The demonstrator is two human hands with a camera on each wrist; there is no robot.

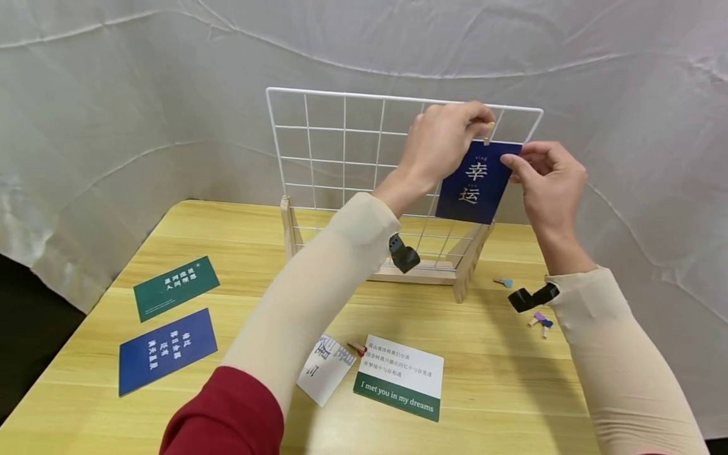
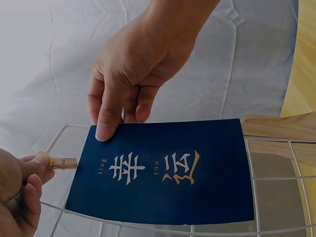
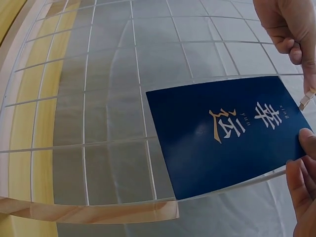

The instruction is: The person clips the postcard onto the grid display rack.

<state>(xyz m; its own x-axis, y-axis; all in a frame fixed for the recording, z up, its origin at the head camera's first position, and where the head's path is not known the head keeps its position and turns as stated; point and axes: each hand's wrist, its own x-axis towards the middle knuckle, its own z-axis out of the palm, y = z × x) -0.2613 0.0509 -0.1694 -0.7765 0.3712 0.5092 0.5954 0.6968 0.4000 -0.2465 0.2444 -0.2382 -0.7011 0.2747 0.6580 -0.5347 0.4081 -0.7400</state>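
A dark blue card [image 1: 455,193] with large Chinese characters lies against the upper right of a white wire grid panel [image 1: 344,114]. My left hand [image 1: 440,142] pinches a small wooden clothespin [image 2: 66,163] with a yellow end, its tip at the card's top edge. Whether the peg has caught a wire as well, I cannot tell. The card's upper right corner is held between thumb and fingers of my right hand [image 1: 557,180]; in the left wrist view that thumb rests on the card's face.
Wooden feet [image 1: 418,273] carry the grid. On the table [image 1: 244,221] lie a green card [image 1: 176,291], a blue card [image 1: 165,354], a white card [image 1: 321,373] and a white-and-green card [image 1: 398,379]. Loose clothespins [image 1: 506,282] lie at right; a red one [image 1: 358,347] lies between cards.
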